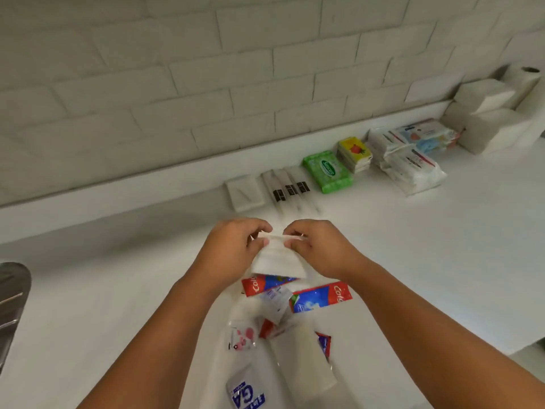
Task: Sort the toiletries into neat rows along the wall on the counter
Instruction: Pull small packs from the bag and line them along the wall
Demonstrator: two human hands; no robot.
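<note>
Both hands hold a small white packet [278, 261] above the white counter [118, 276]. My left hand [236, 246] pinches its top left corner and my right hand [318, 246] pinches the top right. Below it lies a loose pile: two red and blue toothpaste boxes [321, 296], a white sachet [275, 302], a pink-printed sachet [241, 338], a long white pack [303, 364] and a blue-lettered sachet [244, 394]. Along the wall stands a row: a white square packet [244, 193], three wrapped toothbrushes [290, 188], a green wipes pack [328, 171], yellow tissue packs [354, 153] and white wipes packs [413, 160].
White folded napkin stacks [489, 119] and a paper roll [522, 81] stand at the far right by the tiled wall [206, 84]. A metal sink edge [11, 296] shows at the left. The counter's front edge drops off at the lower right.
</note>
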